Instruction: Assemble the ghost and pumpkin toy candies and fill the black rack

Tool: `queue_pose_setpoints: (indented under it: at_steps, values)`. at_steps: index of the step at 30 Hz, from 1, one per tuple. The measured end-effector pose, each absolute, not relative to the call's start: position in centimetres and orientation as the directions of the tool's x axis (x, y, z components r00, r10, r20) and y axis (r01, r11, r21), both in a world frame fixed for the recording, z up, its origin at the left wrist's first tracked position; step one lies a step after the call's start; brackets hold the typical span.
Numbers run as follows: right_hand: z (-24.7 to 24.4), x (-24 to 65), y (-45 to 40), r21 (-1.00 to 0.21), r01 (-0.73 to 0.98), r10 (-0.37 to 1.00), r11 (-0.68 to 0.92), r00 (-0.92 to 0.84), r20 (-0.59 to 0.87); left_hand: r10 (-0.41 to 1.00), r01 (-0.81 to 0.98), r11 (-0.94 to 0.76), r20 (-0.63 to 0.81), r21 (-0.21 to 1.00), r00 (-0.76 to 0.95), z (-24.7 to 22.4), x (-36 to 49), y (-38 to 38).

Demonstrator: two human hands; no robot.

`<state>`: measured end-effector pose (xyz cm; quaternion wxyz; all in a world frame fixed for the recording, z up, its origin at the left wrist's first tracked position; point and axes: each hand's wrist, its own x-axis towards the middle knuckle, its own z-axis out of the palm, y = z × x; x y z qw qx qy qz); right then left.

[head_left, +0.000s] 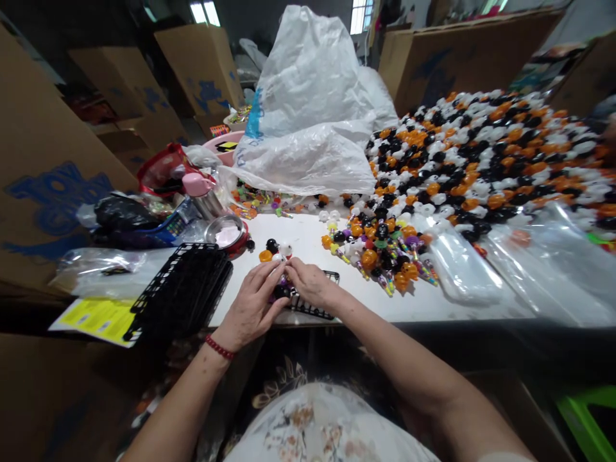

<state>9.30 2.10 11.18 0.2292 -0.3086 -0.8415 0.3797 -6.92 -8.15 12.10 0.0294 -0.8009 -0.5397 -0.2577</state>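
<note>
My left hand (pixel 250 303) curves around a small cluster of round-headed toys, its thumb beside a black ball-shaped head (pixel 281 292). The fingertips of my right hand (pixel 310 283) meet those of the left at a white-headed toy (pixel 279 258), pinched there; its lower part is hidden. Under the right hand lies a black plastic grid rack (pixel 315 309), partly covered by my fingers and wrist. Just beyond the fingers sit an orange head (pixel 265 255), a black head (pixel 272 246) and another white head (pixel 285 249).
Left of my hands is a stack of black grid racks (pixel 185 298). A metal bowl (pixel 226 235) and a pink-lidded flask (pixel 205 192) stand behind it. To the right are toys on colourful tubes (pixel 380 250), clear bags (pixel 462 266) and a large heap of heads (pixel 476 160). A white sack (pixel 312 83) rises behind.
</note>
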Motion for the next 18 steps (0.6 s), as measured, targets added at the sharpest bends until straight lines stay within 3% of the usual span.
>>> queue_pose_setpoints:
  at_steps: [5, 9, 13, 18]
  values:
    - [10.1, 9.5, 0.8, -0.831, 0.321, 0.730, 0.454, -0.669, 0.141, 0.810, 0.883, -0.460, 0.449, 0.091, 0.376, 11.3, -7.2, -7.2]
    - [9.4, 9.4, 0.7, -0.847, 0.329, 0.743, 0.418, -0.660, 0.111, 0.773, 0.890, -0.454, 0.514, 0.041, 0.371, 10.5, -7.5, -6.5]
    - [9.0, 9.2, 1.0, -0.863, 0.232, 0.693, 0.448, -0.700, 0.172, 0.757, 0.889, -0.458, 0.533, 0.018, 0.379, 10.4, -7.6, -6.3]
    - [8.3, 9.5, 0.9, -0.923, 0.202, 0.731, 0.327, -0.673, 0.111, 0.759, 0.907, -0.418, 0.526, -0.059, 0.384, 10.9, -7.3, -6.3]
